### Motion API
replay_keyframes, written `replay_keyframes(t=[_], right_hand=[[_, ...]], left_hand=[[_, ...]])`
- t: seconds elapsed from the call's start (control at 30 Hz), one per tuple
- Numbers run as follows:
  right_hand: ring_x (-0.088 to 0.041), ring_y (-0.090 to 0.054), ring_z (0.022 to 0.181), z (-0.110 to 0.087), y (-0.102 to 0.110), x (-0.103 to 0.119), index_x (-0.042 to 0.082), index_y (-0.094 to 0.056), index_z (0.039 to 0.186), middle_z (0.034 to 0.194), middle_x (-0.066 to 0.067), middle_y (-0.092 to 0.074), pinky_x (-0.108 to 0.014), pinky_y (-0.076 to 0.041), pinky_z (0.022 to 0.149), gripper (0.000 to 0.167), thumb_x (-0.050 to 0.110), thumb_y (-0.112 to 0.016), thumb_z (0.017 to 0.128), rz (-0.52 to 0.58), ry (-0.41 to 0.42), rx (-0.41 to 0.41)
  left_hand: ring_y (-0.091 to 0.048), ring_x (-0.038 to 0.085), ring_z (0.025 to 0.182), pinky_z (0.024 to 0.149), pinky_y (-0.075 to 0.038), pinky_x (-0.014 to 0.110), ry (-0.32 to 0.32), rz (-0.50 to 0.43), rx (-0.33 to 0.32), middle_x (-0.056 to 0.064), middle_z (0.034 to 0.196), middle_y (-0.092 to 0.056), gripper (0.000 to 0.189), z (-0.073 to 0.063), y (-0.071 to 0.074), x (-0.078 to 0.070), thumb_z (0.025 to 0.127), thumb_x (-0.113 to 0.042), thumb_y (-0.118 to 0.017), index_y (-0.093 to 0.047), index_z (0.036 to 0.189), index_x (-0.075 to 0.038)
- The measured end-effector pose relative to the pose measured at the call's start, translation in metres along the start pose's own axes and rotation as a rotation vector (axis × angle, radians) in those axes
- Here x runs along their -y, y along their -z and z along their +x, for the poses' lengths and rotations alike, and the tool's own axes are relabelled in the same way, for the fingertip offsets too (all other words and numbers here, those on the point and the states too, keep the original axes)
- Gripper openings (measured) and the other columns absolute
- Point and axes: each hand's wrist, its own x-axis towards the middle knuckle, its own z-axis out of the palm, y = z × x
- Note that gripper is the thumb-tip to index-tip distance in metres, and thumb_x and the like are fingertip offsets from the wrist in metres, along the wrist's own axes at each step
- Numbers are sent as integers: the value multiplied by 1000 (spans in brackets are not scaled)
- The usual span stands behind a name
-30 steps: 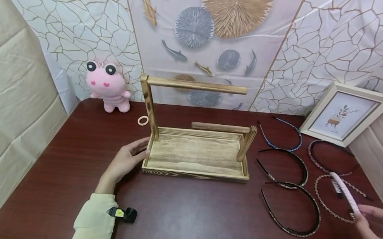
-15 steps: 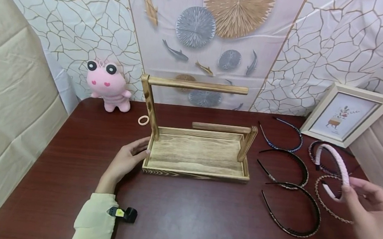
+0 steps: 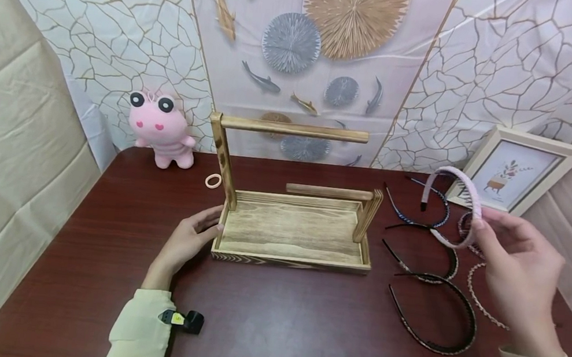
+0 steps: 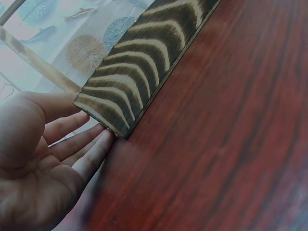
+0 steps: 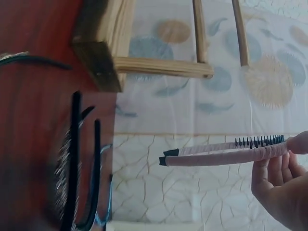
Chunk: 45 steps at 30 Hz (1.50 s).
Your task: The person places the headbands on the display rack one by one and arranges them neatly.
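Right hand pinches pink headband at arc middle; light, springy, likely slippery. Left hand flat, fingers straight against wooden stand.

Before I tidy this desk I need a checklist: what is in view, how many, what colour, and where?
pink headband: 1, pink, lifted above the table's right side in the right hand
headbands on the table: at least 5, black, blue and brownish, right of the stand
wooden stand: 1, light brown, centre
hair tie: 1, peach, left of the stand's post
plush toy: 1, pink, back left
picture frame: 1, white, back right
table: 1, dark red
left hand: fingers against the stand's left end
right hand: pinches the pink headband
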Motion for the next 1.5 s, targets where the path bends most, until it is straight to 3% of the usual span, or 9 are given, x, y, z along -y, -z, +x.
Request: replay_keyframes(t=[0.33, 0.6, 1.07, 1.3, 1.5], right_hand=[[-10, -65, 72, 22, -49, 2, -10, -71, 100, 85, -7, -73, -14, -52, 64, 17, -7, -74, 83, 114, 43, 28], [-15, -65, 73, 35, -88, 12, -14, -69, 100, 84, -13, -72, -20, -56, 67, 16, -10, -71, 84, 306, 62, 82], [-13, -65, 74, 35, -144, 16, -4, -72, 98, 87, -10, -72, -20, -56, 66, 11, -7, -69, 88, 292, 61, 177], [-12, -64, 76, 24, -179, 10, -2, -72, 99, 90, -6, -72, -20, -54, 67, 11, -5, -68, 89, 262, 61, 247], [-12, -64, 79, 12, -206, 6, -7, -69, 106, 92, -3, -72, -20, -54, 71, 16, -3, -68, 91, 210, 33, 277]], left_hand=[[-49, 27, 134, 107, -41, 47, 9, 25, 4, 14, 141, -56, 50, 1, 0, 1, 99, -22, -63, -49, 146, -16], [-50, 27, 134, 107, -41, 46, 10, 10, 2, 14, 141, -56, 49, 1, 0, 2, 99, -21, -63, -50, 146, -15], [-51, 26, 132, 106, -42, 45, -2, 11, -7, 14, 139, -58, 49, -1, 1, 0, 98, -21, -64, -50, 146, -16], [-51, 26, 133, 106, -42, 46, 8, 17, -8, 14, 140, -57, 50, -2, 2, 0, 98, -20, -64, -50, 146, -15], [-50, 27, 133, 106, -42, 46, 3, 24, 1, 14, 140, -57, 50, 0, 1, 1, 98, -22, -64, -50, 146, -15]])
